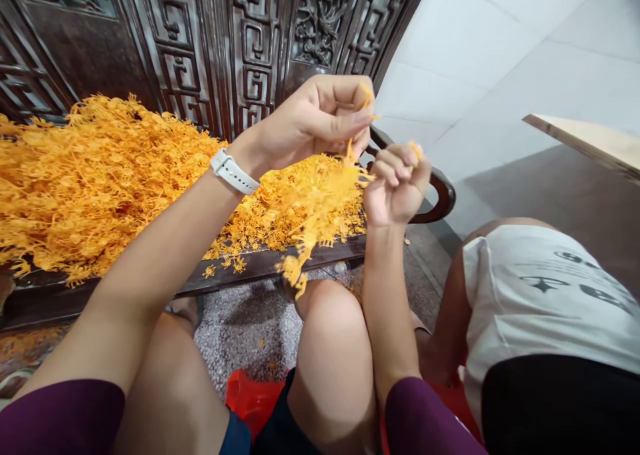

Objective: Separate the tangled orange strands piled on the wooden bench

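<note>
Bench pile [90, 175] behind; sprue [320, 208] btwn both hands [320, 118] [397, 185].

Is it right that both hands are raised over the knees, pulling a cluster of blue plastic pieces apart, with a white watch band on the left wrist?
Not quite: the head view shows the cluster of plastic pieces is orange, not blue. The left hand and right hand do hold it above the knees, and the white watch band is on the left wrist.

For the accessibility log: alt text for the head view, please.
Left hand and right hand pinch a tangled orange plastic cluster above a heaped orange pile on a carved dark wooden bench. Another person in a white shirt bends nearby.
</note>
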`<state>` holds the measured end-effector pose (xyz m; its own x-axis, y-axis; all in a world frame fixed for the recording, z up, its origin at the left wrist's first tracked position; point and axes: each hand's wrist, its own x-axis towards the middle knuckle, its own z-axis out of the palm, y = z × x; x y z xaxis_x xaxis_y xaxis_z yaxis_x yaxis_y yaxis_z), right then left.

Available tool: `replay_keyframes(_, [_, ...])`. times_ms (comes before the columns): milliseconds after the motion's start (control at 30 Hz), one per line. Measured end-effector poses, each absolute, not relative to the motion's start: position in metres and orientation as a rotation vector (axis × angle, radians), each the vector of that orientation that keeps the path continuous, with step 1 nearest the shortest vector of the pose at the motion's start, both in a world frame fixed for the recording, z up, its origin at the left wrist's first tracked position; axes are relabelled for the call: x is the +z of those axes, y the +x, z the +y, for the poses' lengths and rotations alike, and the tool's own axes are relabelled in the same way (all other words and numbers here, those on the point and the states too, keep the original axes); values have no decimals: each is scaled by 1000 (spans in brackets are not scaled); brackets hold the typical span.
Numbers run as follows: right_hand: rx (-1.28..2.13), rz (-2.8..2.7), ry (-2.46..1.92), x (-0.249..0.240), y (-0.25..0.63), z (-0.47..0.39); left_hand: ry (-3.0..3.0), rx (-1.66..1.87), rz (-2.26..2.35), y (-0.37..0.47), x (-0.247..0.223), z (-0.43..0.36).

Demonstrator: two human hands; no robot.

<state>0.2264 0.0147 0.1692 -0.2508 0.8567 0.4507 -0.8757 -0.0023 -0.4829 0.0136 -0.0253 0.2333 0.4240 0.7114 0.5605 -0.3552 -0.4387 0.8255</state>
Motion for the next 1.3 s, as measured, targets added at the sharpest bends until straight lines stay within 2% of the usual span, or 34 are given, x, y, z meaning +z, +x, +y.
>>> replay_keyframes(133, [1580,-1220,117,148,242,22,1706,1327,539,8,245,-29])
replay_keyframes(233, [1782,-762,154,137,231,37,1636,1397,805,7,243,-23])
replay_keyframes(300, [1872,-469,-91,133,220,45,1542,1382,930,6,238,-19])
replay_keyframes(367, [1889,-502,-451,130,212,45,1492,1352,962,4,233,-14])
replay_keyframes(500, [1616,-1035,-769,133,201,25,1492,1331,961,-1,220,-6])
replay_keyframes(700, [1148,-1498,-731,153,173,-1,1551,1284,1012,-5,210,-1])
replay_keyframes(933, [900,-1860,-670,167,181,-22,1586,1376,981,3,197,9])
replay_keyframes(1000, [1034,-1957,-495,177,190,-31,1559,1455,1036,-2,195,18])
replay_keyframes(1167, [1948,-2578,545,195,195,-44,1325,1718,1176,-33,201,36])
replay_keyframes(1233, [1981,-2463,474,188,192,-36,1336,1689,1141,-41,209,36])
replay_keyframes(1300, [1795,-1992,-10,172,187,-22,1362,1666,1139,-42,215,33])
